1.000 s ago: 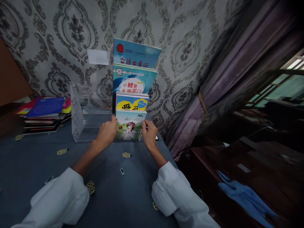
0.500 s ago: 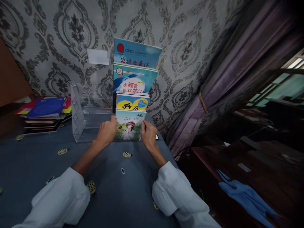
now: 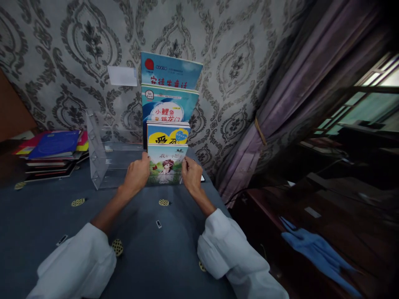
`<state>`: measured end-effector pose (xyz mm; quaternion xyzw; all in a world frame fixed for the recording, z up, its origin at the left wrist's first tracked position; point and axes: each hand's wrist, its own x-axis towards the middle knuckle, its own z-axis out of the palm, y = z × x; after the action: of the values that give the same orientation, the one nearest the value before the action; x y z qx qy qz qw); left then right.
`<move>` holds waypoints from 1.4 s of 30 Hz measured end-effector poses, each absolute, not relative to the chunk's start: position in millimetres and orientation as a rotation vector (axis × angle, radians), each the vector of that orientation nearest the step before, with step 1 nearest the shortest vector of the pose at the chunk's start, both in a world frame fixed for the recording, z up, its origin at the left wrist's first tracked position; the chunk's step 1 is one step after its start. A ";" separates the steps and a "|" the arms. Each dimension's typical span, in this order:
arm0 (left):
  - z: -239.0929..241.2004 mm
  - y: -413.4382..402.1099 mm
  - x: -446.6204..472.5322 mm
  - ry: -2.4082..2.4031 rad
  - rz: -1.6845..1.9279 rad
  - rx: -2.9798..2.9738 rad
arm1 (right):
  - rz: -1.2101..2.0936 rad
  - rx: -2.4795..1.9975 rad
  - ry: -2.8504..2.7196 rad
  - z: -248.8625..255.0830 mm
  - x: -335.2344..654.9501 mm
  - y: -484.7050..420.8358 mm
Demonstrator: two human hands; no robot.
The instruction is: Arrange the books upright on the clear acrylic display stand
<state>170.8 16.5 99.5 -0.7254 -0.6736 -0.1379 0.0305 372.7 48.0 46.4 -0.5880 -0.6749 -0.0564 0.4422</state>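
A small book (image 3: 166, 168) with a girl on its green and pale cover stands upright in the lowest, front tier of a clear tiered rack (image 3: 98, 166). My left hand (image 3: 136, 171) is closed on the book's left edge, and my right hand (image 3: 191, 172) pinches its right edge. Behind it rise a yellow and blue book (image 3: 166, 135), a teal book (image 3: 174, 101) with a white oval, and a taller blue book (image 3: 171, 70) at the back. Each stands higher than the one in front. The rack's left part holds no books.
On the left lies a stack of books and folders (image 3: 56, 145). Patterned wallpaper (image 3: 230, 79) backs the blue tablecloth (image 3: 137, 257). To the right hang a tied purple curtain (image 3: 249, 153) and, lower, a dark surface with a blue cloth (image 3: 314, 249).
The whole scene has shifted slightly left as the head view turned. Both hands stay at the sides of the small front book, and the books keep their places in the rack.
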 end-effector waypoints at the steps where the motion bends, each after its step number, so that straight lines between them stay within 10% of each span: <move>1: 99.7 16.4 170.7 -2.076 -0.425 -2.236 | -0.139 -1.461 -1.672 46.1 372.9 48.2; 42: 105.9 13.4 166.7 -2.080 -0.414 -2.279 | -0.099 -1.546 -1.664 53.4 374.8 44.0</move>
<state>166.7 13.4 105.9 -0.7320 -0.6680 -0.1330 0.0142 374.8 44.0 53.4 -0.6171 -0.6640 -0.0393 0.4204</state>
